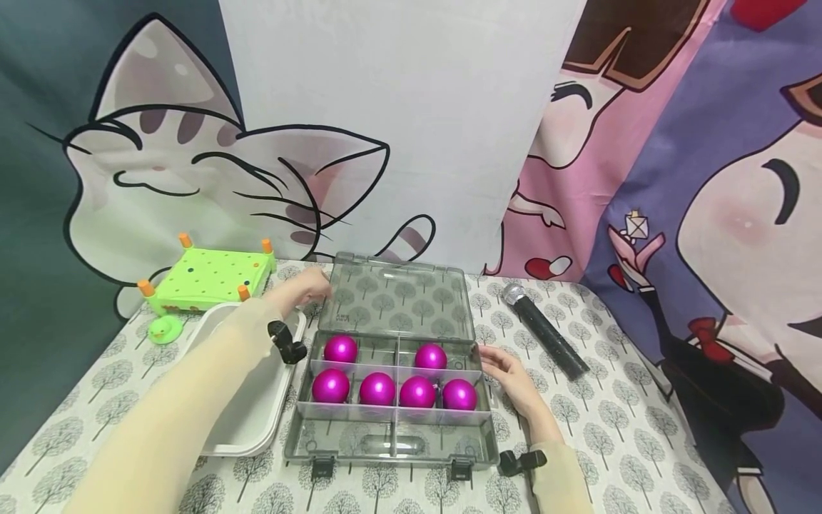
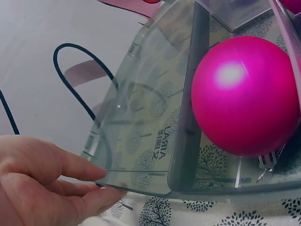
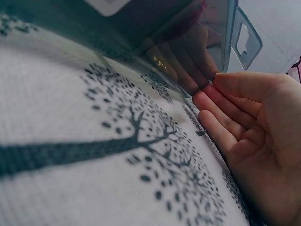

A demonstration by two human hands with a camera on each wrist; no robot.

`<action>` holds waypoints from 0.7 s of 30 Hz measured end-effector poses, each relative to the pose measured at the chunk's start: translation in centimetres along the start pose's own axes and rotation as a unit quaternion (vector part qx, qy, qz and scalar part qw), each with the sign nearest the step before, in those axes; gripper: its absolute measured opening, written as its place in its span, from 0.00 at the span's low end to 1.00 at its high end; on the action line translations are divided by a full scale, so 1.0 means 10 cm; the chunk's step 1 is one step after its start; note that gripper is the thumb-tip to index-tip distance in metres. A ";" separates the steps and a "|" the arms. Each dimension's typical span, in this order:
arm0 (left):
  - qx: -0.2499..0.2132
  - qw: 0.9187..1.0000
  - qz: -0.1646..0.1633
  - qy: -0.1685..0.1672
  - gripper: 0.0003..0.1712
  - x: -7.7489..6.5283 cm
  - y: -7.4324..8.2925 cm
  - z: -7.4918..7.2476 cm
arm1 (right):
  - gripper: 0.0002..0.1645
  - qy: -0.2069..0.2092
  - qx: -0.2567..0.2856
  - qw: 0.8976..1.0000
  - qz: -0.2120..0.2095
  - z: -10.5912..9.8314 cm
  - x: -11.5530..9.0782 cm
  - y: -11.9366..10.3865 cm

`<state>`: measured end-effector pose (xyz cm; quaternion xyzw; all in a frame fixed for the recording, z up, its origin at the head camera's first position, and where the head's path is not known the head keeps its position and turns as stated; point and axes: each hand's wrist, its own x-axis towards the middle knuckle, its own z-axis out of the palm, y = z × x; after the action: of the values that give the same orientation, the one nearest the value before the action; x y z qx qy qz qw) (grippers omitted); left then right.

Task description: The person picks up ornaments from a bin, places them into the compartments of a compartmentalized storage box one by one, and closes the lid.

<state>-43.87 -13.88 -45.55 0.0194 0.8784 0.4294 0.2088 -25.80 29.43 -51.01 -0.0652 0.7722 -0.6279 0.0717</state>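
Observation:
A see-through grey compartment box (image 1: 347, 434) lies with its lid (image 1: 399, 294) tipped back. Several shiny magenta Christmas baubles (image 1: 377, 390) sit in its back and middle compartments; one bauble (image 2: 244, 96) shows a silver cap in the left wrist view. The front two compartments hold none. My left hand (image 1: 311, 285) pinches the lid's left edge near its outer part, thumb and fingers on either side. At the box's right wall, my right hand (image 1: 514, 375) rests its fingertips near the back corner, fingers fairly straight.
A white tray (image 1: 272, 435) stands left of the box, partly under my left forearm. Behind it are a lime-green pegged toy table (image 1: 215, 275) and a green duck (image 1: 165, 329). A black microphone (image 1: 546, 332) lies to the right. Printed curtains hang behind the table.

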 end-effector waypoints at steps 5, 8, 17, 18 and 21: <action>-0.053 0.998 0.029 0.021 0.31 0.58 -0.52 -0.03 | 0.29 -0.001 0.000 1.000 0.001 0.02 0.00 0.01; -0.082 0.996 0.020 0.027 0.37 0.31 -0.33 -0.05 | 0.29 0.002 0.002 1.000 -0.004 0.02 0.00 0.01; -0.138 0.989 0.044 0.038 0.30 -0.70 0.36 -0.06 | 0.29 -0.002 0.002 1.000 -0.010 0.01 0.00 0.02; -0.141 0.988 0.045 0.045 0.29 -0.73 0.38 -0.05 | 0.29 -0.001 0.003 1.000 -0.008 0.01 0.00 0.01; -0.156 0.984 0.057 0.064 0.28 -0.77 0.39 -0.04 | 0.29 0.006 0.003 1.000 -0.004 0.01 0.01 0.02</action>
<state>-37.56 -13.33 -39.70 0.0093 0.8096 0.5728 0.1278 -25.89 29.36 -51.18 -0.0642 0.7702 -0.6312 0.0650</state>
